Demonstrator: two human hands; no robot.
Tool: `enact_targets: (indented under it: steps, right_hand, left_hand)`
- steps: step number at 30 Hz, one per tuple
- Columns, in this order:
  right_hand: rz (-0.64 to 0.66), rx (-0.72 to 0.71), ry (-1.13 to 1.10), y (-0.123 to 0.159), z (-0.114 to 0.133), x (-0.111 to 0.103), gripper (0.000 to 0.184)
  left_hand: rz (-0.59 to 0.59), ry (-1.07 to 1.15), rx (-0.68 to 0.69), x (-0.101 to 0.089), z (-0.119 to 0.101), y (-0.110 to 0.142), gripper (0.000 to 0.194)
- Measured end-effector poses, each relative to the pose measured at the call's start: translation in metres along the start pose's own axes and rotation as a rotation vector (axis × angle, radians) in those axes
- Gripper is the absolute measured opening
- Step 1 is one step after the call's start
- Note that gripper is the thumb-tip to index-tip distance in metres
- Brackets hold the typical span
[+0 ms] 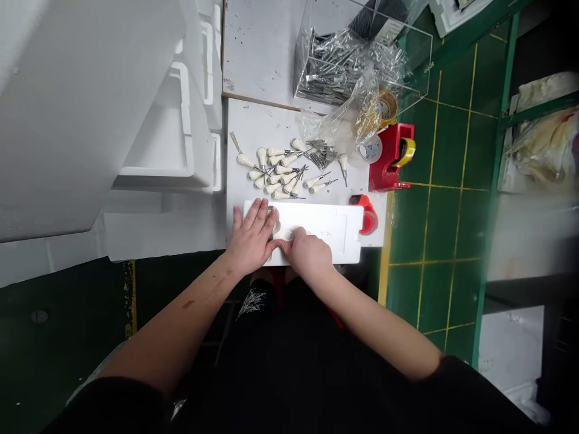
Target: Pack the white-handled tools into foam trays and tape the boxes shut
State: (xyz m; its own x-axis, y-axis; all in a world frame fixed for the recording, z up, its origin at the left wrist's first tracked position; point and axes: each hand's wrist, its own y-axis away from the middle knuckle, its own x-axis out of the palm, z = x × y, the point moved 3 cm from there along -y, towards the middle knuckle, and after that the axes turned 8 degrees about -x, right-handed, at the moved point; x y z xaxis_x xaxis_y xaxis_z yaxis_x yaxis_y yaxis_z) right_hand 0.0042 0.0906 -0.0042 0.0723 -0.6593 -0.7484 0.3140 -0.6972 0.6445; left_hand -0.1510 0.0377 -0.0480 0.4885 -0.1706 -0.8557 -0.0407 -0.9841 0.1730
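Note:
A white foam block (312, 212) lies across the near edge of the white table. My left hand (253, 238) rests flat on the block's left end, fingers stretched out beside a round recess. My right hand (310, 250) is closed on the middle of the block, its fingers curled down; whatever they hold, if anything, is hidden. The two thumbs meet or nearly meet. Beyond the block lie several white-handled pieces with thin metal shafts (280, 172) and a small heap of metal pieces (320, 154).
A red tape dispenser (384, 160) stands at the right, with tape rolls (371, 149) and a plastic bag (348, 114) beside it. A smaller red tape dispenser (368, 216) touches the block's right end. Behind is a clear bin (312, 90) of metal parts. White foam boxes (158, 132) are stacked at left.

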Motion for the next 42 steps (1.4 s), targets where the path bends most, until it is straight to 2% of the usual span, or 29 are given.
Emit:
enact_targets:
  steps: [2, 4, 7, 9, 11, 14, 16, 18, 20, 22, 24, 27, 29, 31, 33, 35, 36, 37, 38, 39, 41, 42]
  right_hand:
    - [0.025, -0.038, 0.102, 0.01, -0.006, -0.011, 0.064]
    - [-0.073, -0.129, 0.131, 0.016, -0.006, -0.027, 0.057]
    - [-0.318, -0.464, 0.092, 0.008, 0.018, -0.039, 0.053]
    - [-0.343, -0.69, 0.064, -0.008, 0.04, -0.028, 0.063]
    - [-0.299, -0.805, 0.073, -0.028, 0.056, -0.01, 0.077]
    - [-0.309, -0.834, 0.108, -0.045, 0.064, 0.011, 0.086]
    - [-0.325, -0.828, 0.137, -0.043, 0.064, 0.014, 0.088]
    - [-0.335, -0.8, 0.166, -0.036, 0.063, 0.009, 0.089]
    - [-0.405, -0.765, 0.182, -0.028, 0.06, -0.001, 0.091]
    - [-0.495, -0.748, 0.219, -0.023, 0.054, -0.009, 0.088]
    - [-0.532, -0.756, 0.262, -0.02, 0.047, -0.01, 0.084]
    - [-0.525, -0.786, 0.263, -0.022, 0.043, -0.001, 0.084]
    - [-0.508, -0.795, 0.226, -0.024, 0.046, 0.003, 0.084]
    - [-0.482, -0.8, 0.142, -0.024, 0.044, -0.002, 0.083]
    - [-0.503, -0.768, -0.002, -0.018, 0.023, -0.021, 0.083]
    - [-0.57, -0.597, -0.162, -0.011, -0.028, -0.049, 0.078]
    - [-0.576, -0.447, -0.223, -0.009, -0.064, -0.062, 0.072]
    - [-0.569, -0.177, -0.278, -0.008, -0.107, -0.072, 0.064]
    - [-0.505, 0.094, -0.31, -0.008, -0.151, -0.077, 0.061]
    - [-0.459, 0.204, -0.326, -0.009, -0.188, -0.08, 0.059]
    - [-0.349, 0.243, -0.365, -0.022, -0.244, -0.078, 0.055]
    - [-0.303, 0.218, -0.382, -0.03, -0.262, -0.074, 0.051]
  left_hand:
    - [0.037, 0.15, 0.004, -0.009, 0.003, 0.002, 0.079]
    - [0.015, 0.391, -0.072, -0.019, 0.011, 0.012, 0.076]
    - [-0.187, 0.714, -0.382, -0.023, 0.038, 0.043, 0.064]
    - [-0.295, 0.793, -0.616, -0.017, 0.056, 0.071, 0.058]
    - [-0.303, 0.798, -0.786, -0.008, 0.067, 0.097, 0.058]
    - [-0.237, 0.813, -0.87, 0.001, 0.069, 0.122, 0.06]
    - [-0.15, 0.834, -0.898, 0.002, 0.064, 0.126, 0.066]
    - [-0.024, 0.824, -0.927, 0.001, 0.059, 0.118, 0.074]
    - [0.077, 0.78, -0.901, -0.003, 0.053, 0.098, 0.082]
    - [0.092, 0.748, -0.852, -0.01, 0.049, 0.071, 0.087]
    - [0.065, 0.749, -0.831, -0.018, 0.045, 0.045, 0.09]
    - [0.072, 0.765, -0.864, -0.021, 0.039, 0.017, 0.095]
    - [0.104, 0.798, -0.862, -0.018, 0.032, 0.006, 0.096]
    - [0.146, 0.905, -0.841, -0.01, 0.024, -0.001, 0.089]
    - [0.16, 1.034, -0.899, -0.001, 0.021, -0.002, 0.074]
    - [0.151, 1.072, -1.01, 0.005, 0.025, 0.002, 0.064]
    - [0.127, 1.035, -1.047, 0.004, 0.029, 0.005, 0.065]
    - [0.09, 0.973, -1.045, 0.001, 0.033, 0.006, 0.069]
    - [0.03, 0.9, -1.011, -0.005, 0.036, 0.008, 0.075]
    - [-0.046, 0.824, -0.957, -0.013, 0.035, 0.008, 0.081]
    - [-0.204, 0.694, -0.827, -0.035, 0.021, 0.008, 0.085]
    - [-0.256, 0.651, -0.759, -0.045, 0.006, 0.007, 0.083]
